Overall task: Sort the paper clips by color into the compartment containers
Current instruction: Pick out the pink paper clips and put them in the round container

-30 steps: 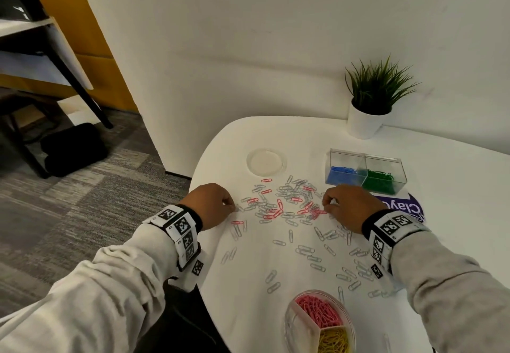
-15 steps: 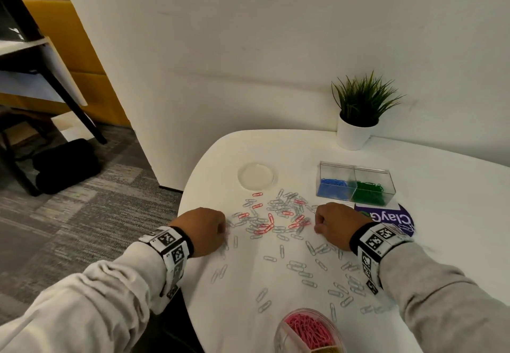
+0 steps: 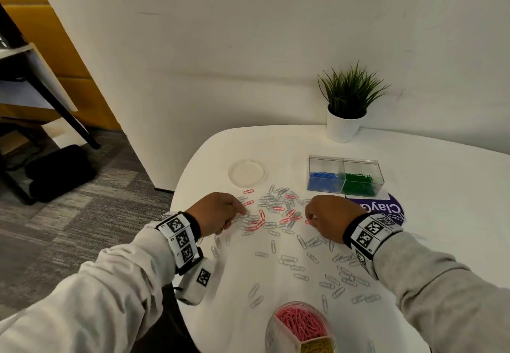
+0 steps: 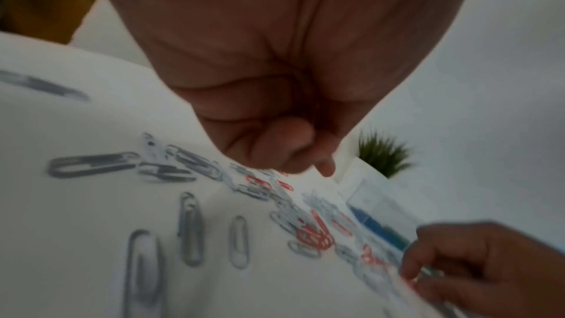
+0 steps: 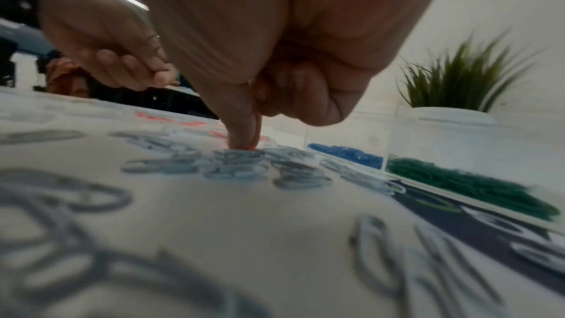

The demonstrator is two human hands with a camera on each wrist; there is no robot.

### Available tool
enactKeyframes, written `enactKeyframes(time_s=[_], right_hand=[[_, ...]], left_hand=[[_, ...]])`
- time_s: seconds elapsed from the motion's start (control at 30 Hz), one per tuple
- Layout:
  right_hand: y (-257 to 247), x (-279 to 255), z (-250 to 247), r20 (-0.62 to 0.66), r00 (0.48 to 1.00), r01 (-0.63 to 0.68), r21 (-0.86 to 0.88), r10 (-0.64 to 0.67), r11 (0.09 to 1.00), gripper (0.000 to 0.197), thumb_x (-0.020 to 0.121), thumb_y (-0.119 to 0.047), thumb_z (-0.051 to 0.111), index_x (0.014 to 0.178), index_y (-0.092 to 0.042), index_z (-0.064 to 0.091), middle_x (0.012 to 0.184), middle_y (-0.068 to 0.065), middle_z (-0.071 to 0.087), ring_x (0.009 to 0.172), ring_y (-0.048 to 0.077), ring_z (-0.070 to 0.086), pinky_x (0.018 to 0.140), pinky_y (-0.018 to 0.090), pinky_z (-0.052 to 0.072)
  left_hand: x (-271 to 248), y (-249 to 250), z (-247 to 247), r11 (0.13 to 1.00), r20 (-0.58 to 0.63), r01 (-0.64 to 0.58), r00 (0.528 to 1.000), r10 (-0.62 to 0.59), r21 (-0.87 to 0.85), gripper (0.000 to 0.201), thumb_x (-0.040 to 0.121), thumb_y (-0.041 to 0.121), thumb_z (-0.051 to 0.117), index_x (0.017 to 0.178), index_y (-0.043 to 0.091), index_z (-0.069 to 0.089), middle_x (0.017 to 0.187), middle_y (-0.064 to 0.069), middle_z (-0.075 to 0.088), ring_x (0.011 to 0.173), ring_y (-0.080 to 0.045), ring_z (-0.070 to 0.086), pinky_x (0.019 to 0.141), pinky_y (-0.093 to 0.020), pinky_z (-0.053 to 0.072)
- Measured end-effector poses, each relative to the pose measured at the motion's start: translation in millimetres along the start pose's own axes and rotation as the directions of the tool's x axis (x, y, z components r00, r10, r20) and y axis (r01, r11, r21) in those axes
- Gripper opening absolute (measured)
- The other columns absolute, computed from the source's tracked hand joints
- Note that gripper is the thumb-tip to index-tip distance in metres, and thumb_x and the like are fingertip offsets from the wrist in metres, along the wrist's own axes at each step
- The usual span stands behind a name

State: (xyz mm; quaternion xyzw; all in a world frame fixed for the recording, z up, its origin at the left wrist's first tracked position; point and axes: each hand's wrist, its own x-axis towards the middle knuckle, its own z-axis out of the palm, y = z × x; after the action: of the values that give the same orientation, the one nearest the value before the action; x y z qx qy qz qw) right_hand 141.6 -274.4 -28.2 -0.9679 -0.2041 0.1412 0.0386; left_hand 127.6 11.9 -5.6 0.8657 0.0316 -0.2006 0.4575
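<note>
The clips point(image 3: 278, 214) lie spread on the table point(image 3: 441, 214), red ones and white ones mixed in a pile in the middle, with more white ones scattered nearer the person. Both hands are down at the pile.

The right hand point(image 3: 328, 218) is curled up, and its thumb and finger pinch a red clip point(image 5: 256, 127) right at the table top. The left hand point(image 3: 218, 211) is curled too, with fingertips down by the pile's left edge. I cannot tell if it holds a clip.

What could go wrong? I think the red clip could snag a white one, because they lie tangled, and then both would go in the same spot. A thin clip could also slip from the pinch and drop back in the pile. A sleeve could sweep the near clips off the edge (some lie close to it).

The clear box point(image 3: 345, 176) at the back has two parts: blue clips in the left, green in the right. The round tub point(image 3: 300, 327) near the person has pink clips in one part and yellow in another. A flat round lid point(image 3: 247, 173) sits apart, with nothing in it.
</note>
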Motion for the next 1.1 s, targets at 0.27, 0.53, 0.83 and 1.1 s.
enactKeyframes(time_s=[0.27, 0.53, 0.83, 1.1], right_hand=[[-9.4, 3.2, -9.2, 0.105, 0.991, -0.085, 0.035, 0.081, 0.996, 0.018, 0.093, -0.029, 0.053, 0.1, -0.015, 0.06, 0.103, 0.002, 0.063, 0.093, 0.018, 0.059, 0.079, 0.028, 0.049], [-7.4, -15.3, -30.7, 0.052, 0.963, -0.117, 0.964, 0.264, 0.238, 0.017, 0.097, -0.01, 0.055, 0.08, -0.01, 0.059, 0.082, 0.011, 0.058, 0.061, 0.014, 0.047, 0.055, 0.024, 0.041], [-81.4, -123.2, -38.6, 0.029, 0.98, 0.164, 0.423, -0.194, 0.891, 0.011, 0.085, -0.019, 0.063, 0.092, -0.027, 0.064, 0.082, -0.011, 0.065, 0.071, 0.002, 0.056, 0.066, 0.016, 0.047], [-102.2, -151.3, -3.8, -0.063, 0.976, 0.219, 0.201, -0.21, 0.955, 0.027, 0.096, -0.02, 0.05, 0.118, -0.031, 0.06, 0.107, -0.006, 0.067, 0.094, 0.016, 0.06, 0.08, 0.031, 0.048]], left_hand=[[4.9, -6.9, 18.0, 0.697, 0.016, -0.177, 0.973, 0.231, 0.695, 0.013, 0.089, 0.046, 0.063, 0.09, 0.035, 0.069, 0.096, 0.016, 0.06, 0.093, -0.008, 0.057, 0.087, -0.027, 0.047], [5.3, -3.3, 29.9, 0.646, 0.061, -0.243, 0.955, 0.29, 0.723, 0.011, 0.087, 0.032, 0.055, 0.09, 0.027, 0.065, 0.094, 0.011, 0.064, 0.091, -0.013, 0.059, 0.081, -0.027, 0.05], [-53.0, 18.9, 10.5, 0.796, 0.309, -0.332, 0.932, 0.191, 0.507, 0.013, 0.091, 0.028, 0.065, 0.079, 0.033, 0.062, 0.066, 0.022, 0.055, 0.063, 0.009, 0.05, 0.059, -0.008, 0.035], [-105.1, 45.9, 48.8, 0.606, 0.459, -0.512, 0.85, 0.256, 0.609, 0.004, 0.094, 0.031, 0.058, 0.09, 0.032, 0.061, 0.079, 0.017, 0.057, 0.076, -0.002, 0.05, 0.071, -0.02, 0.04]])
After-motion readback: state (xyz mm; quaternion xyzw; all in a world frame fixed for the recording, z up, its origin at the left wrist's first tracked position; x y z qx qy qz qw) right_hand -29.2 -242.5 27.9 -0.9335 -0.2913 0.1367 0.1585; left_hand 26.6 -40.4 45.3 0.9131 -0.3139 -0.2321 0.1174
